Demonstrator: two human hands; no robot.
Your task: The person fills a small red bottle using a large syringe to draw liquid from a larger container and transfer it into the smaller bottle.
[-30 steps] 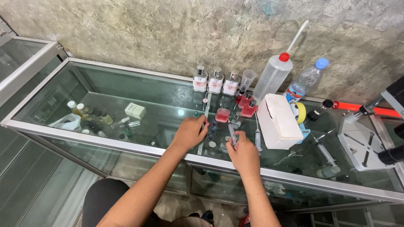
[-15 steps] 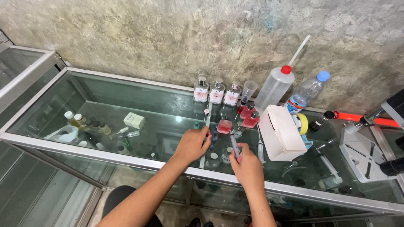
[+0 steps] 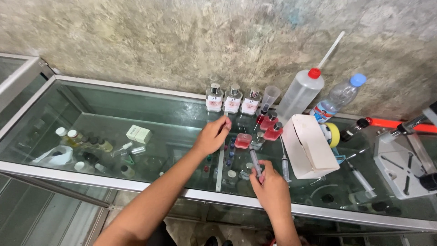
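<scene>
My left hand (image 3: 212, 135) reaches toward the back of the glass counter (image 3: 150, 114). Its thumb and forefinger pinch a small clear vial (image 3: 226, 117) in front of three square perfume bottles (image 3: 233, 99). My right hand (image 3: 272, 186) is near the counter's front rail and holds a syringe (image 3: 256, 163), tip pointing away from me. Between my hands stand several tiny vials (image 3: 231, 150) and a small cup of pink liquid (image 3: 242, 140). Two bottles of pink liquid (image 3: 271, 127) stand just behind the cup.
A white box (image 3: 312, 146) lies right of my right hand, with a yellow tape roll (image 3: 335, 134) behind it. A red-capped wash bottle (image 3: 300, 93), a water bottle (image 3: 339, 96) and a clear beaker (image 3: 269, 95) stand by the wall. Loose syringes (image 3: 285, 162) and a metal press (image 3: 405, 159) are at the right.
My left hand has moved from the tiny vials near the front toward the back, onto the small clear vial. My right hand keeps hold of the syringe in about the same place.
</scene>
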